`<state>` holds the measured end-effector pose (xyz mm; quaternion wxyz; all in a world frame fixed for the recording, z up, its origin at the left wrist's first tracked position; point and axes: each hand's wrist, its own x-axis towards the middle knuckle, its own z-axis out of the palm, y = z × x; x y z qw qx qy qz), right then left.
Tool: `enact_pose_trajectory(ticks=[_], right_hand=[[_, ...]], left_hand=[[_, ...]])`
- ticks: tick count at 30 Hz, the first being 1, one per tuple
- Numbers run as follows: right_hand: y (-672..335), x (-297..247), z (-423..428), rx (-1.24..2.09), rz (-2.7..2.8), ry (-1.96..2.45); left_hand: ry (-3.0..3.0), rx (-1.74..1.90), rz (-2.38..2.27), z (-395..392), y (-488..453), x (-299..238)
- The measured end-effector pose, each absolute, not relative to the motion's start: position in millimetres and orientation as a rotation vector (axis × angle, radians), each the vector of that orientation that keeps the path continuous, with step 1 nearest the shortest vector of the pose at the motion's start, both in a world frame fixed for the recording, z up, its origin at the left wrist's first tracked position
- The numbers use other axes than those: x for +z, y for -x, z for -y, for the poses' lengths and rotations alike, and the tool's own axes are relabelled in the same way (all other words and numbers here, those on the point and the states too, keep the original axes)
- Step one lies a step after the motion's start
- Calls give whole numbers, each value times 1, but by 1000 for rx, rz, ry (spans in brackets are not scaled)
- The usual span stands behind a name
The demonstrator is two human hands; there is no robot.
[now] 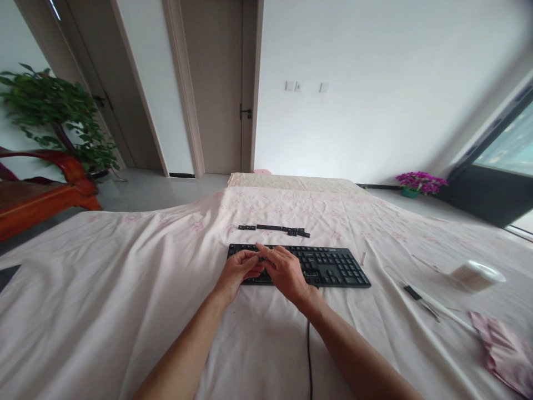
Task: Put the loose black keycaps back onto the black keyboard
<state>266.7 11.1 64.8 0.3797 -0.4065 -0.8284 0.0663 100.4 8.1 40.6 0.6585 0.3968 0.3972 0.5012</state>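
A black keyboard lies on the pale cloth in front of me, its cable running toward me. Over its left part, my left hand is closed in a pinch on a small dark piece that looks like a keycap. My right hand meets it there with fingers bent together; what its fingertips grip is hidden. Beyond the keyboard lies a row of loose black keys: a long space bar, several small keycaps left of it and more keycaps to its right.
The floral cloth covers the table. At right are a clear-wrapped round pack, a white-handled brush, thin tools and a pink cloth. A small white piece lies beside the keyboard. A wooden chair stands at left.
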Motion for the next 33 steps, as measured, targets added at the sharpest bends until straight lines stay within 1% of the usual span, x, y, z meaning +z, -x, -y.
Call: enact_pose_trajectory(ticks=[9,18,29,31,33], right_hand=[[-263,69,-10,301,2041,1019],[-259,60,-15,580,1812,1013],[-253,63,-11,534,1780,954],[-252,63,-10,590,1721,964],[-252,63,-10,731,1620,1002]], left_hand=[[-820,1140,-884,-8,-99,44],[-788,1172,-872,-8,-100,46],[-755,1245,-782,-7,-103,45],[-776,1284,-802,-7,-103,47],[-860,1348,-844,-7,-102,50]])
